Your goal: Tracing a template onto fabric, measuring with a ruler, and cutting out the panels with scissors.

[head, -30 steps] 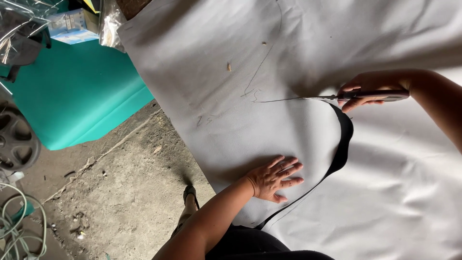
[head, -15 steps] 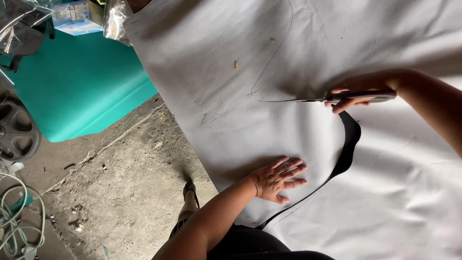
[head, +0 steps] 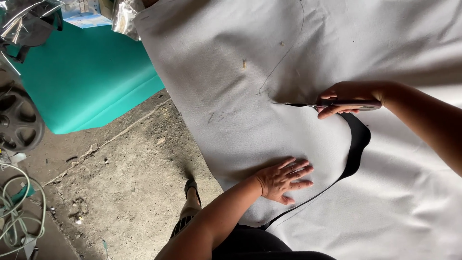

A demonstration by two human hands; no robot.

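A large sheet of grey fabric [head: 231,77] lies spread over a table and hangs off its edge. My right hand [head: 344,96] grips a pair of scissors [head: 332,103] whose blades point left along a drawn pencil line [head: 284,55]. A curved cut [head: 356,144] shows dark behind the scissors and runs down toward my body. My left hand [head: 284,180] lies flat with fingers spread on the cut flap of fabric, pressing it down.
A teal sheet [head: 86,82] lies at the upper left, with shiny plastic bags [head: 29,19] above it. The concrete floor [head: 120,192] is below, with my sandalled foot [head: 191,190], a black wheel [head: 17,120] and a coil of pale hose [head: 19,216] at the left edge.
The scissors have advanced a little leftward along the drawn line, lengthening the cut. My left hand has stayed pressed on the flap.
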